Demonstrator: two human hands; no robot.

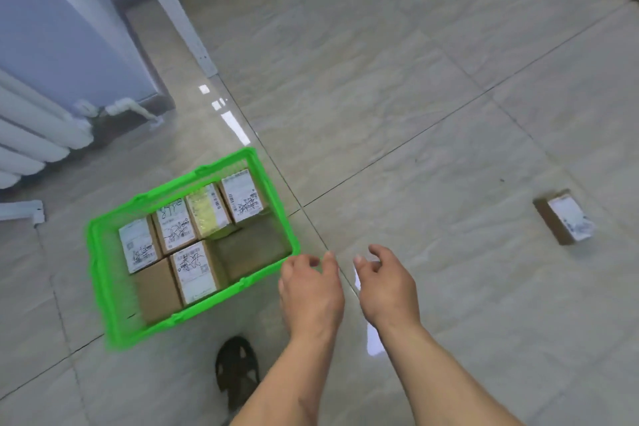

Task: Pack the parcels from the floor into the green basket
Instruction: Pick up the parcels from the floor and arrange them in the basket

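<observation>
On glossy tile: slatted green plastic basket [107, 287] | boxy cardboard parcels [193, 235] | left hand [311, 290], right hand [387, 287] fingers loosely spread, empty

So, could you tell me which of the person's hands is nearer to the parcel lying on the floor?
The right hand is nearer: the parcel lies apart from it, off to its right. The left hand is farther away, by the green basket's corner. Neither hand touches the parcel.

Tiled floor [415, 79], green basket [103, 273], lone parcel [565, 216]
</observation>
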